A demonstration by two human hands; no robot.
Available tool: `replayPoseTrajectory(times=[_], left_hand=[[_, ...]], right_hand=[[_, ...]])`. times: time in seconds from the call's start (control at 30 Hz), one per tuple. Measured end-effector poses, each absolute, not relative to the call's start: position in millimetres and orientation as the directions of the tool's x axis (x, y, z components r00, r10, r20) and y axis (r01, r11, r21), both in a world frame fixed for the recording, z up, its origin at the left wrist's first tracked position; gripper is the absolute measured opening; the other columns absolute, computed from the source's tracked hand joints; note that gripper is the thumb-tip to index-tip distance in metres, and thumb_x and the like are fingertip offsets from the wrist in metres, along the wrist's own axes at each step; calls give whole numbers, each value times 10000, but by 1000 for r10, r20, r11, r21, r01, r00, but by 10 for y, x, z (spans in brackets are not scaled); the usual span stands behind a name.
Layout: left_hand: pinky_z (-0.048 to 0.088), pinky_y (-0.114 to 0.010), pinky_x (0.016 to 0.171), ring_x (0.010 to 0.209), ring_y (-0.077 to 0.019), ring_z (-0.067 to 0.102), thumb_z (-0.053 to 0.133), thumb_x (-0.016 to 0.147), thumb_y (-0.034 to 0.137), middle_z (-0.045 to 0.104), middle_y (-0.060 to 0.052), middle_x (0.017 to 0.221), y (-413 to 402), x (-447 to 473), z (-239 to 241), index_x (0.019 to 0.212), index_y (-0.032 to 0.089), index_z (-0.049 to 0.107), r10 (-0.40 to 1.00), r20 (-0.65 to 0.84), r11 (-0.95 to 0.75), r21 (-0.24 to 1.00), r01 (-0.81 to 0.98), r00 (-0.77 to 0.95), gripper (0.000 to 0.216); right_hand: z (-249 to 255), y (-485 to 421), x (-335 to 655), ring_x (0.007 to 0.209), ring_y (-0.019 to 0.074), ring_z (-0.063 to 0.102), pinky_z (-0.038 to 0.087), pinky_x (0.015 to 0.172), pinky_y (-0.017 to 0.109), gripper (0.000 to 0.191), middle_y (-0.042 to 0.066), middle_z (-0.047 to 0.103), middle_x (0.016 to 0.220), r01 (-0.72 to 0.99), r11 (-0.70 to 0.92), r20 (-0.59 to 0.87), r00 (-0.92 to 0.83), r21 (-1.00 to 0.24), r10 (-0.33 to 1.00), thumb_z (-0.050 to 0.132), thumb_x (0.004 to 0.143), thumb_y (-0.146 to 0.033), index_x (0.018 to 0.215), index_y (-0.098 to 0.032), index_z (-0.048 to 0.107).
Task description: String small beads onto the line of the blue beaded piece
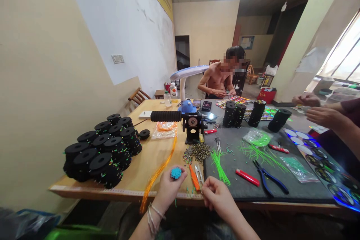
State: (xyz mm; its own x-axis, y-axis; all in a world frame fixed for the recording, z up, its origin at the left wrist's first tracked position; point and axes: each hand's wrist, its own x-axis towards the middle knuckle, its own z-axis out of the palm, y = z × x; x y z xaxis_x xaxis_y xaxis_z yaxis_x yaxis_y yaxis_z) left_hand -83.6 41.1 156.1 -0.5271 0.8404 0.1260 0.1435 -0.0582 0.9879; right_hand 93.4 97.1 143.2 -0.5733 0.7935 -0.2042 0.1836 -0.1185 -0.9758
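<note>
A round turquoise bundle with a knobbly top (176, 173) sits in the closed fingers of my left hand (168, 186), above the table's front edge. My right hand (216, 195) is closed in a pinch just to the right. Whatever its fingertips may hold is too small to make out. Between the hands lie thread snips (199, 174) and a flat orange piece (194, 177), close to the right fingertips. A few small green bits are scattered below them. Beyond the hands is a pile of small brass-coloured parts (201, 151).
Stacked black foam spools (101, 140) fill the left side. Orange strands (160, 168) cross the wood. A black winding device (192, 127) stands centrally. On the grey mat are green strands (221, 167), a red lighter (247, 177) and pliers (268, 180). Two other people sit nearby.
</note>
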Motion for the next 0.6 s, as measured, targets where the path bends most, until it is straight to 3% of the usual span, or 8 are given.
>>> replayPoseTrajectory(times=[0.17, 0.23, 0.37, 0.5, 0.6], left_hand=[[520, -347, 780, 821, -259, 678, 684, 766, 314, 756, -85, 856, 261, -828, 1666, 851, 190, 753, 771, 343, -90, 893, 442, -537, 166], [524, -335, 772, 827, -257, 687, 667, 789, 274, 762, -83, 883, 189, -760, 1719, 908, 212, 758, 806, 392, -131, 849, 512, -444, 162], [518, -302, 718, 802, -244, 700, 630, 796, 172, 768, -76, 878, 171, -586, 1734, 970, 245, 757, 921, 345, -184, 791, 583, -179, 228], [498, -298, 716, 801, -239, 696, 601, 762, 89, 767, -67, 852, 261, -513, 1673, 949, 236, 753, 935, 312, -168, 806, 568, -168, 282], [501, -285, 683, 742, -219, 684, 653, 765, 171, 755, -65, 800, 298, -520, 1652, 912, 194, 737, 947, 209, -108, 922, 371, -242, 171]], right_hand=[[1468, 1013, 939, 326, 45, 362, 209, 366, 170, 359, -76, 533, 431, 124, -258, -283, -537, -958, 795, 608, 670, -537, 683, -207, 469], [1470, 1012, 936, 330, 44, 364, 197, 370, 170, 382, -78, 528, 434, 96, -281, -289, -526, -955, 800, 628, 664, -553, 685, -204, 474], [1480, 981, 902, 334, 43, 355, 184, 370, 172, 438, -77, 520, 437, 69, -282, -272, -552, -957, 788, 643, 670, -606, 693, -198, 485], [1510, 968, 879, 336, 45, 329, 213, 379, 182, 509, -76, 505, 436, 72, -244, -238, -595, -967, 767, 649, 652, -681, 683, -200, 484], [1551, 969, 886, 411, 69, 409, 304, 426, 196, 490, -47, 546, 524, -3, -122, -100, -552, -993, 828, 661, 676, -656, 703, -191, 511]])
